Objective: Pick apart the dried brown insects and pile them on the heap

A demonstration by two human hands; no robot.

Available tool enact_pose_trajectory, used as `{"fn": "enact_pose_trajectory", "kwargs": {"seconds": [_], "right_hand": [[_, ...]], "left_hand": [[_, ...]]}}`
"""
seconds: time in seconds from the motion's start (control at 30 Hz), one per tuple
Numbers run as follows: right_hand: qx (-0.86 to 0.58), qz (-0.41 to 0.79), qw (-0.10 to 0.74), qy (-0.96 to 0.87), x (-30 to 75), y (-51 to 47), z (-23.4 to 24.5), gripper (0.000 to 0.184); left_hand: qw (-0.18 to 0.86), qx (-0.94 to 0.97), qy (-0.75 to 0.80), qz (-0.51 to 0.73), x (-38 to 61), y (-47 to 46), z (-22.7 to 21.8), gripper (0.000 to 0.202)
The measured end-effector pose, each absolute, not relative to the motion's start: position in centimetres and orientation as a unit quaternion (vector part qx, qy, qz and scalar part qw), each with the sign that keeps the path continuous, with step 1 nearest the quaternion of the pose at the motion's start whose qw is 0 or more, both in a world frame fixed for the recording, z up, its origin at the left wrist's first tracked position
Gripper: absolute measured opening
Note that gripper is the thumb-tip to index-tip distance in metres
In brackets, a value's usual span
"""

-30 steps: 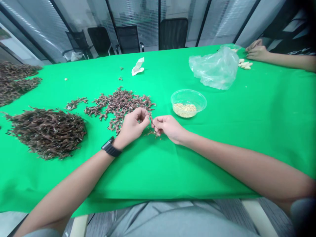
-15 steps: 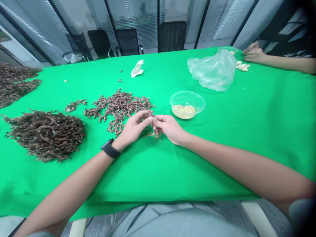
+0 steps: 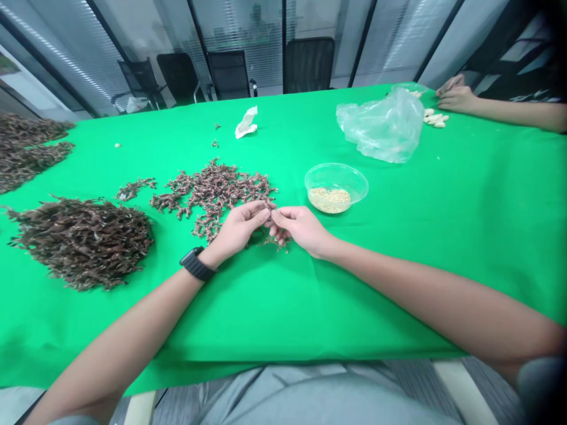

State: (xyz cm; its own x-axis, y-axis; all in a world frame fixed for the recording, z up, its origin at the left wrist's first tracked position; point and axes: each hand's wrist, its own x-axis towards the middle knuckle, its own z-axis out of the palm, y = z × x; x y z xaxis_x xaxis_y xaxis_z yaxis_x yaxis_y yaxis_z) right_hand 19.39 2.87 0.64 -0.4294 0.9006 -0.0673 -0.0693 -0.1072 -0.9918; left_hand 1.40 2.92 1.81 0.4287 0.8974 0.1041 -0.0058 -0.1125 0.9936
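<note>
The clear bowl (image 3: pixel 336 176) on the bench (image 3: pixel 398 230) holds pale grains (image 3: pixel 330 199), while left fingers (image 3: pixel 258 219) and right fingers (image 3: pixel 282 219) pinch a brown piece (image 3: pixel 268 206) (mostly hidden) nearby.

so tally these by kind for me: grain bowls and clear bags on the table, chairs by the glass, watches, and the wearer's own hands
Grain bowls: 1
Clear bags: 1
Chairs: 4
Watches: 1
Own hands (left hand, right hand): 2
Total: 9
</note>
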Motion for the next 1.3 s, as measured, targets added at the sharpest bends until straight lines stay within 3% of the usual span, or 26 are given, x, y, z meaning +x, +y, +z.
{"fn": "enact_pose_trajectory", "kwargs": {"seconds": [0.13,0.23,0.4,0.73,1.03,1.3], "right_hand": [[-0.424,0.391,0.416,-0.703,20.1,3.6,0.9,0.038],[-0.391,0.199,0.458,-0.773,20.8,4.2,0.9,0.016],[-0.33,0.045,0.442,-0.833,21.4,4.9,0.4,0.016],[-0.293,-0.018,0.421,-0.858,21.5,4.9,0.4,0.018],[-0.28,-0.07,0.388,-0.875,21.6,5.0,0.4,0.021],[-0.28,-0.115,0.34,-0.89,21.6,4.9,0.7,0.028]], "left_hand": [[0.596,0.557,0.384,0.433,1.2,3.3,1.5,0.039],[0.626,0.523,0.386,0.431,0.9,3.4,1.5,0.043],[0.665,0.496,0.372,0.417,1.0,3.1,2.1,0.041],[0.685,0.513,0.349,0.382,1.3,2.8,2.0,0.037],[0.595,0.635,0.353,0.345,1.2,2.8,2.2,0.029],[0.651,0.573,0.34,0.364,1.3,2.8,1.8,0.029]]}}
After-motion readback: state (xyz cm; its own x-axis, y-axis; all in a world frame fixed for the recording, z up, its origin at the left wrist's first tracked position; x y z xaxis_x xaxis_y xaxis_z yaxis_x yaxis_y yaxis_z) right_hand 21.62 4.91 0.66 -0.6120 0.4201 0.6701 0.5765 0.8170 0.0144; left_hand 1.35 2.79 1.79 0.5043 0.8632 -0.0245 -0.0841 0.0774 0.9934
